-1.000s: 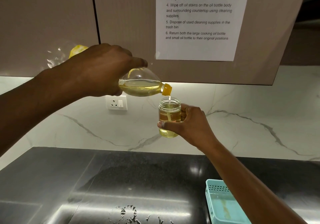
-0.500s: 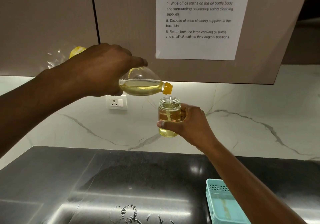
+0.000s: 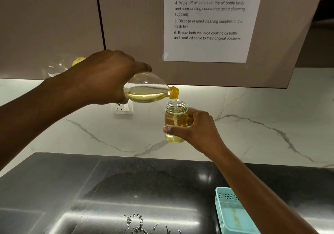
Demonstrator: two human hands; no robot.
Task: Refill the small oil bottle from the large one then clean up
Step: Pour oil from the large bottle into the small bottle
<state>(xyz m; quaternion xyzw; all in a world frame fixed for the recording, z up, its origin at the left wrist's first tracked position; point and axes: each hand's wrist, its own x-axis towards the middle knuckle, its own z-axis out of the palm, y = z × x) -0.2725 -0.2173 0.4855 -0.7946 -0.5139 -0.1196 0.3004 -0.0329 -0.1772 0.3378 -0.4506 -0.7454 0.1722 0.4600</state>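
Note:
My left hand grips the large clear oil bottle, which lies almost level in the air with its yellow neck pointing right. A thin stream of oil runs from the neck into the small glass jar just below it. My right hand is wrapped around the jar's lower half and holds it upright above the counter. The jar has no lid on and yellow oil fills it nearly to its shoulder. The large bottle's rear half is hidden behind my left hand.
A black glossy countertop lies below, with a small liquid splash near the front edge. A teal plastic basket stands at the lower right. Behind are a marble backsplash, a wall socket, cabinets and a taped instruction sheet.
Both hands stay almost in place while oil keeps running into the jar. The oil level in the jar has risen slightly.

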